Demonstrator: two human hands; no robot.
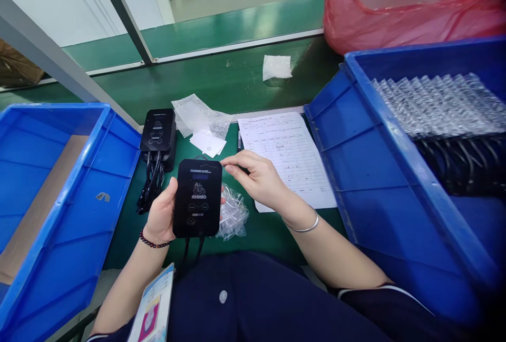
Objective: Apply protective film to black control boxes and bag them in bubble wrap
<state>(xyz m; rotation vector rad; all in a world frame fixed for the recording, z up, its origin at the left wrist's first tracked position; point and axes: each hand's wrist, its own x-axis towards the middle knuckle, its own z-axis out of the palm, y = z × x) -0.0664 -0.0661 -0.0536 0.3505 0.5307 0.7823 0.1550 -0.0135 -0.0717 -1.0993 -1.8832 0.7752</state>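
A black RHINO controller box point(196, 197) rests upright-facing in my left hand point(163, 213), whose thumb lies along its left edge while fingertips show at the right edge. Two dark cables hang from its lower end. My right hand point(253, 173) is at the box's top right corner, thumb and forefinger pinched together; what they hold, if anything, is too small to make out. A faint curved line shows on the panel near that corner. Behind my left hand, another black RHINO controller point(158, 131) lies on the table, its cables bundled. Crumpled clear plastic bags point(234, 214) lie beside the held box.
Blue bins stand left point(106, 173) and right point(356, 173); the right one holds bubble-wrapped items point(438, 102) with black cables. A printed form point(290, 157), a pen point(239, 140), white cards point(208, 143) and bubble wrap point(197, 113) lie on the green table. A red bag point(343, 26) sits behind.
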